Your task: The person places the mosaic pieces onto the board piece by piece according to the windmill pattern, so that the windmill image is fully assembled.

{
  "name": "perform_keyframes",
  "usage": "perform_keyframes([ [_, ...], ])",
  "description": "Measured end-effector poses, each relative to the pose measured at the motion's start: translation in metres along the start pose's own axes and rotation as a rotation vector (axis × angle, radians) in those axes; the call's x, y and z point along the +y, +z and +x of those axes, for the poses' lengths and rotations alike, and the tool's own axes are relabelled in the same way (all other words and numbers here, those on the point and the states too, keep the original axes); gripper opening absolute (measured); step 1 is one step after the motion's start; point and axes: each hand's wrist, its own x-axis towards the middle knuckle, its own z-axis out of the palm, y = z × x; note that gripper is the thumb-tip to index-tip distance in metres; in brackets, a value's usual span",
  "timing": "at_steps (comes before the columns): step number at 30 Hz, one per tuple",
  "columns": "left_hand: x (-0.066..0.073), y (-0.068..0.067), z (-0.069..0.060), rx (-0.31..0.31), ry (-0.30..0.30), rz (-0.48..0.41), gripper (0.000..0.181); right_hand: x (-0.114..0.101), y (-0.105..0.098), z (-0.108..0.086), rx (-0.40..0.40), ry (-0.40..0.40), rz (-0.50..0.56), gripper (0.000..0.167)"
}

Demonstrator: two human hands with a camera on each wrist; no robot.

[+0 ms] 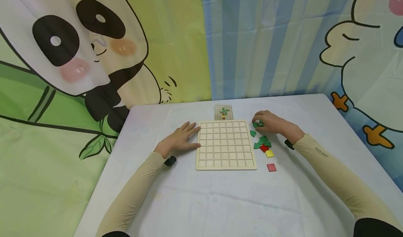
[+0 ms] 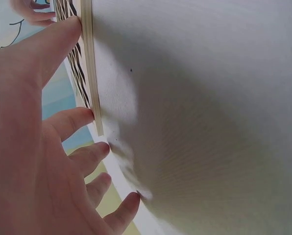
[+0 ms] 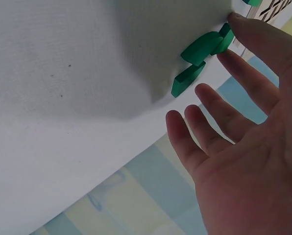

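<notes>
In the head view a pale wooden grid board [image 1: 225,146] lies flat on the table. My left hand [image 1: 180,138] has its fingers spread at the board's left side; thumb and index fingertip touch the board edge [image 2: 87,58] in the left wrist view. Beyond the board's upper right corner, my right hand [image 1: 271,122] is over a few green pieces [image 1: 258,123]. The right wrist view has its thumb and index finger pinching one small green piece [image 3: 223,39] with curved sides, the other fingers loosely extended. Two more green pieces [image 3: 201,48] lie beside it.
Below my right hand are several green pieces [image 1: 263,139], a red piece [image 1: 264,148], a yellow square [image 1: 269,153] and a pinkish-red square [image 1: 271,167]. A small pattern card [image 1: 224,112] lies behind the board. Printed curtains [image 1: 267,41] hang behind the white table [image 1: 204,202].
</notes>
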Motion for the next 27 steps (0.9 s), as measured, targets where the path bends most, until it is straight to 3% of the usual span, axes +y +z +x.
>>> perform_keyframes([
  [11, -0.0022, 0.0022, 0.0014, -0.003, -0.005, 0.002, 0.09, 0.0039, 0.0002, 0.0009, -0.017, -0.057, -0.009, 0.037],
  [27, 0.0001, 0.0006, 0.0, 0.004, -0.001, 0.004, 0.09, 0.005, 0.001, 0.0011, -0.021, -0.052, 0.011, 0.032],
])
